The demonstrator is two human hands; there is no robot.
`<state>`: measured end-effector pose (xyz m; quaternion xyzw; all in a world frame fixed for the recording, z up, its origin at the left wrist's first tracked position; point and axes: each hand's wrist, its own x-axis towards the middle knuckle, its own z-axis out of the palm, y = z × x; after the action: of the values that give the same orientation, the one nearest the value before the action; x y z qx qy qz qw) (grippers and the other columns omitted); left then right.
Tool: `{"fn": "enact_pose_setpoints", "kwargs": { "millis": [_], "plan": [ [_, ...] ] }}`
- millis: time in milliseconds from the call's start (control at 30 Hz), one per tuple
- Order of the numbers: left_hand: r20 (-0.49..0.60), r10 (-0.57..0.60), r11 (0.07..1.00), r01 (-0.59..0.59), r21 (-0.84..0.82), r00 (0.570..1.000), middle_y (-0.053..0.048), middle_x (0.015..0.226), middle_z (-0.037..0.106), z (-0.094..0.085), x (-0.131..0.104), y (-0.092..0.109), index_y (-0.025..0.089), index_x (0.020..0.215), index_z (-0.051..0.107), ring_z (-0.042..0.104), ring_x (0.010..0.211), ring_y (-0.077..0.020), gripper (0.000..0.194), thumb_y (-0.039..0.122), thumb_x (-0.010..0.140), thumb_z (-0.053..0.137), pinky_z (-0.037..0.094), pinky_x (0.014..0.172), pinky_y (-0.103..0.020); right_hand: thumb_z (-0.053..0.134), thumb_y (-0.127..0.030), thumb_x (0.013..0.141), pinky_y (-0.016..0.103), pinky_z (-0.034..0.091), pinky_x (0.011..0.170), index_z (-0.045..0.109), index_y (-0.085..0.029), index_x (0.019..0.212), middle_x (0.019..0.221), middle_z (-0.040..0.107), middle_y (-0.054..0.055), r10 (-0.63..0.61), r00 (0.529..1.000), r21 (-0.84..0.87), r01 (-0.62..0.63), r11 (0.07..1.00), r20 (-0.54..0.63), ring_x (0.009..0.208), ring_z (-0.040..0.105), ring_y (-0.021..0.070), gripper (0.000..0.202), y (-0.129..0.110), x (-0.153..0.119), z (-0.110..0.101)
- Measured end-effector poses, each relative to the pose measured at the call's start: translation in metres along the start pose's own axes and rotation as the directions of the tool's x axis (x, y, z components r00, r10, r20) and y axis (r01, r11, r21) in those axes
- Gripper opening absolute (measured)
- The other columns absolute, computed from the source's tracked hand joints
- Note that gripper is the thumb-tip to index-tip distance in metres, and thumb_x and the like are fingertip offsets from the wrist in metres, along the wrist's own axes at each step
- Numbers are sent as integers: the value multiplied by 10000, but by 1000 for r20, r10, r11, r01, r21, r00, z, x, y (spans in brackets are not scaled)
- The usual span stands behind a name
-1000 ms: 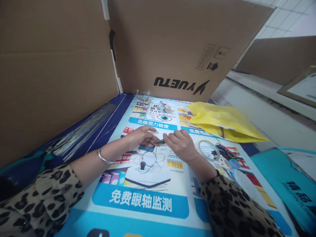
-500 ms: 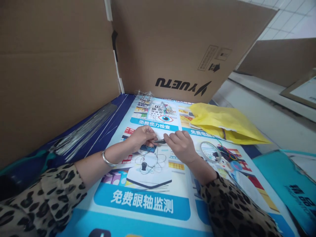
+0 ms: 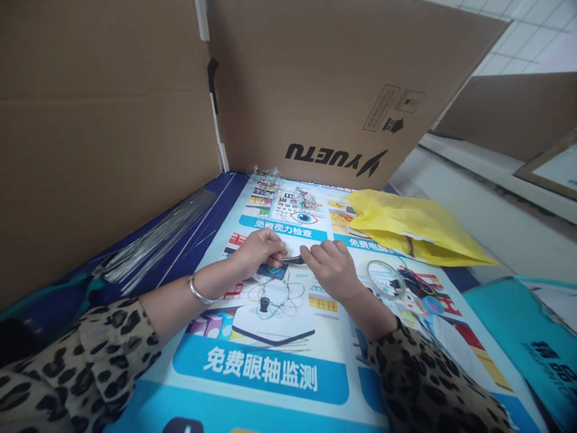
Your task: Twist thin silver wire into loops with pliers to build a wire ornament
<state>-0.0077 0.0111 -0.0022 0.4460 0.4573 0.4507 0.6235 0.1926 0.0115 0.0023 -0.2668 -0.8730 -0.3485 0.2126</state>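
My right hand (image 3: 331, 267) is closed round a small dark metal tool (image 3: 294, 260), which looks like tweezers or pliers and points left. Its tip reaches the fingers of my left hand (image 3: 262, 252), pinched on something too small to make out. Just below my hands, a wire piece with thin loops like petals (image 3: 293, 294) lies on the printed poster (image 3: 327, 355). A small black object (image 3: 264, 304) sits among the loops.
Straight wires (image 3: 157, 240) lie in a bundle at left. Wire pieces with beads (image 3: 304, 198) are farther back. At right are a round clear dish (image 3: 386, 279), coloured cords (image 3: 417, 281) and a yellow bag (image 3: 415, 225). Cardboard walls (image 3: 315, 78) stand behind.
The view has shifted very slightly. The tool's visible part is turned a little and looks shinier, while both hands keep nearly the same place and grip.
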Motion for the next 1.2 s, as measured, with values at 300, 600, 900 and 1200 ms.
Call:
{"fn": "enact_pose_setpoints", "kwargs": {
  "millis": [300, 600, 900, 1200],
  "plan": [
    [-18, 32, 999, -32, 3, 999, -4, 583, 618, 2, -1, 0, 155, 718, 444, 556, 455, -82, 191, 179, 721, 634, 470, 451, -194, 449, -152, 865, 336, 228, 641, 592, -175, 964, 666, 524, 19, 6, 1000, 15, -7, 1000, 25, 686, 377, 152, 175, 0, 0, 1],
    [-76, 88, 996, -87, 16, 993, 5, 588, 618, 5, -2, 1, 159, 716, 439, 567, 471, -90, 193, 173, 713, 632, 474, 444, -195, 426, -133, 866, 330, 235, 630, 596, -162, 939, 660, 518, 28, 24, 999, 59, -27, 998, 46, 681, 381, 155, 187, -1, 0, 2],
    [-55, 100, 995, -99, 15, 994, 4, 590, 616, 3, 0, 0, 163, 713, 434, 562, 469, -94, 200, 172, 705, 633, 469, 431, -197, 442, -144, 864, 332, 239, 647, 595, -156, 946, 673, 523, 28, 15, 998, 14, -16, 1000, 53, 695, 384, 157, 174, -4, 0, 1],
    [-46, 89, 996, -87, 37, 995, -2, 586, 610, 2, 0, -1, 160, 706, 433, 559, 466, -97, 182, 162, 709, 615, 468, 417, -201, 430, -146, 871, 335, 237, 649, 591, -161, 946, 678, 525, 28, 12, 999, 12, -13, 1000, 42, 696, 381, 156, 178, -5, 1, 1]
  ]
}}
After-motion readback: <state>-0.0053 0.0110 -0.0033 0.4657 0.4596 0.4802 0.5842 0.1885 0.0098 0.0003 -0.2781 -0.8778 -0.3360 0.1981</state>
